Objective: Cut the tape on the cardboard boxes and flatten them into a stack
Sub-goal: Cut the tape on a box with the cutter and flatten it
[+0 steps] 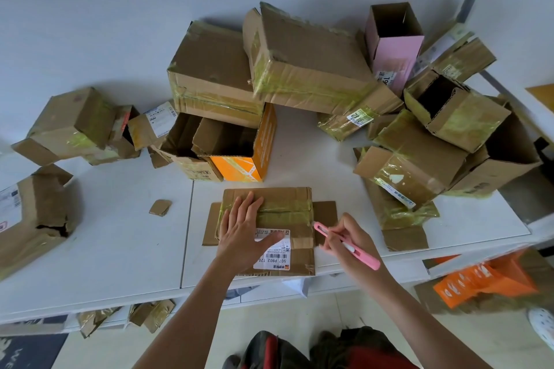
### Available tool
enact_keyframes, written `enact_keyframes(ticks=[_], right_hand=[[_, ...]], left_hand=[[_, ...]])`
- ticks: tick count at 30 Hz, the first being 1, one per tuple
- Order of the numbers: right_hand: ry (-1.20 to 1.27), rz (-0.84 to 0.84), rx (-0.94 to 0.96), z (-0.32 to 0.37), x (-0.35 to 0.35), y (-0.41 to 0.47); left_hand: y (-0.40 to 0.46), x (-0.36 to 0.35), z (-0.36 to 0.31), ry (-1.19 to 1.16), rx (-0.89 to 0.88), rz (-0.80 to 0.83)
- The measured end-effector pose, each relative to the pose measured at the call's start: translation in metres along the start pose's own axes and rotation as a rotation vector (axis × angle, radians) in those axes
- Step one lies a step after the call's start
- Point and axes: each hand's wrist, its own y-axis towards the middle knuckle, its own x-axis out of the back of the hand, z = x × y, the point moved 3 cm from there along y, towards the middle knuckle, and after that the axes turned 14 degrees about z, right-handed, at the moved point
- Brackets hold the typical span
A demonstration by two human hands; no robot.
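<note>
A small taped cardboard box (287, 213) with a white shipping label lies on the white table (120, 234) near its front edge, its side flaps spread flat. My left hand (242, 234) presses flat on top of the box, fingers straight. My right hand (347, 240) grips a pink utility knife (347, 246) like a pen. The knife's tip sits at the box's right edge, by the tape seam.
Several taped boxes crowd the back: a big pile (269, 69), an orange box (242, 156), a pink open box (392, 45), more at right (434, 141) and left (69, 126). A cardboard scrap (160, 207) lies left of the box. Flattened cardboard lies on the floor (479, 281).
</note>
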Motion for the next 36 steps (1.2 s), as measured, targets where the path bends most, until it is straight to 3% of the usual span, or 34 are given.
enact_keyframes(ticks=[7, 12, 17, 20, 23, 25, 29, 36], right_hand=[[0.013, 0.057, -0.068, 0.015, 0.011, 0.001], [-0.094, -0.147, 0.123, 0.039, 0.027, 0.031], [-0.086, -0.030, 0.068, 0.034, 0.010, 0.059], [-0.179, -0.036, 0.136, 0.022, -0.002, 0.054], [-0.299, -0.098, 0.195, 0.017, -0.006, 0.041], [-0.332, -0.089, 0.209, 0.017, -0.011, 0.035], [-0.293, -0.134, 0.220, 0.017, -0.013, 0.039], [-0.315, -0.101, 0.217, 0.025, -0.012, 0.054]], left_hand=[[-0.002, 0.001, -0.001, 0.000, 0.015, 0.012], [-0.008, -0.001, -0.005, 0.096, -0.060, 0.044], [-0.019, -0.001, -0.002, 0.026, -0.169, 0.009], [-0.032, 0.001, 0.005, -0.077, 0.052, -0.156], [-0.043, 0.003, 0.015, -0.342, 0.350, -0.172], [-0.044, 0.006, 0.015, -0.532, 0.414, -0.147], [-0.035, 0.007, -0.003, -0.716, 0.349, -0.025], [-0.024, 0.016, -0.044, -0.523, 0.129, 0.067]])
